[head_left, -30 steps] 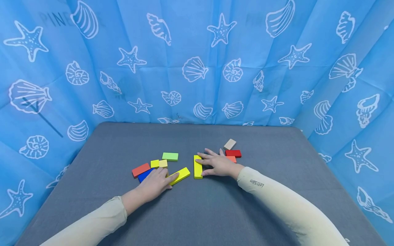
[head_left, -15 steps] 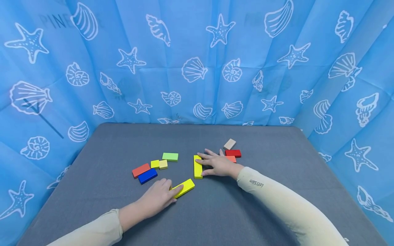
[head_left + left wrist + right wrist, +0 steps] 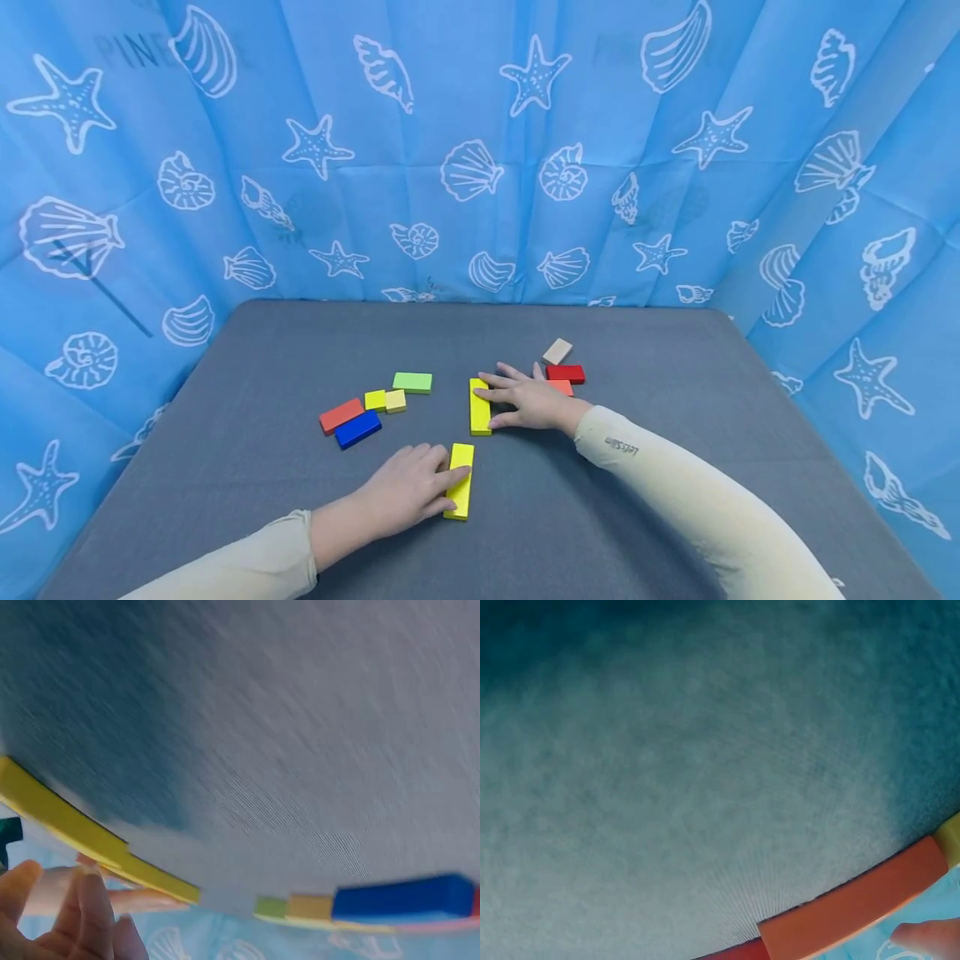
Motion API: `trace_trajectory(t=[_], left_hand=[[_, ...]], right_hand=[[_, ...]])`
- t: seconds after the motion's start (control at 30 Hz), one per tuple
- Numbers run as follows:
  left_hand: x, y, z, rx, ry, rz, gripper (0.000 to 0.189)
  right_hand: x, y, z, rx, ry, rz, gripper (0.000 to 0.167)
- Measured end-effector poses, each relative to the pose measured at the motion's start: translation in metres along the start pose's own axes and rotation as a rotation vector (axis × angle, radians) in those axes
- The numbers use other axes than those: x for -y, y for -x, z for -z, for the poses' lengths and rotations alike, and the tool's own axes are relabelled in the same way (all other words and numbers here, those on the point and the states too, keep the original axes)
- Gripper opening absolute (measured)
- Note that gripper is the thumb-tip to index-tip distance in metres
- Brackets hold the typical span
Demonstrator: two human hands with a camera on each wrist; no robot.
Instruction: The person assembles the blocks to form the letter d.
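Facing a grey cloth-covered table [image 3: 251, 354], I record a blue shell-and-starfish curtain [image 3: 480, 108] along its back and both sides. Count on the surface: ten blocks. Long yellow, two. The far yellow block [image 3: 479, 419] serves as reference; my right hand [image 3: 536, 406] rests on it, fingers spread and not closed. The near yellow block [image 3: 460, 493] lies closer to me than the reference and slightly left, apart from it; my left hand [image 3: 408, 490] grips it, index finger across the top, thumb at its left side. Left of the reference: one light green block [image 3: 412, 382], one small yellow block [image 3: 376, 401] touching one pale yellow block [image 3: 396, 402] and, further left, one blue block [image 3: 358, 429] against one red-orange block [image 3: 342, 416]. Right of the reference: one orange block [image 3: 561, 387], partly hidden by my right hand, one dark red block [image 3: 565, 374] and, beyond these, one beige block [image 3: 557, 352].
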State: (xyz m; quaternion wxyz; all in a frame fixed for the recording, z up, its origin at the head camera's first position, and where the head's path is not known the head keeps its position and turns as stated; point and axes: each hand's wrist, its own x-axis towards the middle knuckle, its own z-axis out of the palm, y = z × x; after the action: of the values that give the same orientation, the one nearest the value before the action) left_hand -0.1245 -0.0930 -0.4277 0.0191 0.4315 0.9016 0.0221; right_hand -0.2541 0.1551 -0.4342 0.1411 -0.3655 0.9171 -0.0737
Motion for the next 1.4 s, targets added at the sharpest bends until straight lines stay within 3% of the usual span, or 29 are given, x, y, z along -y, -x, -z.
trace_trajectory(t=[0.13, 0.27, 0.47, 0.67, 1.4], left_hand=[[-0.001, -0.002, -0.002, 0.035, -0.072, 0.0, 0.046], [-0.009, -0.007, -0.006, 0.095, -0.041, -0.002, 0.044], [-0.023, -0.025, -0.007, 0.134, -0.017, 0.063, 0.045], [-0.028, -0.033, -0.007, 0.104, 0.009, 0.071, 0.043], [-0.034, -0.029, -0.005, 0.061, 0.026, 0.093, 0.042]], right_hand=[[0.0, 0.0, 0.0, -0.001, -0.004, 0.007, 0.066], [0.0, 0.0, 0.0, -0.004, -0.009, 0.01, 0.065], [-0.002, 0.001, -0.001, -0.014, -0.014, 0.006, 0.066], [0.001, 0.003, -0.002, 0.002, -0.025, 0.028, 0.066], [0.008, 0.011, -0.005, 0.0, -0.035, 0.054, 0.066]])
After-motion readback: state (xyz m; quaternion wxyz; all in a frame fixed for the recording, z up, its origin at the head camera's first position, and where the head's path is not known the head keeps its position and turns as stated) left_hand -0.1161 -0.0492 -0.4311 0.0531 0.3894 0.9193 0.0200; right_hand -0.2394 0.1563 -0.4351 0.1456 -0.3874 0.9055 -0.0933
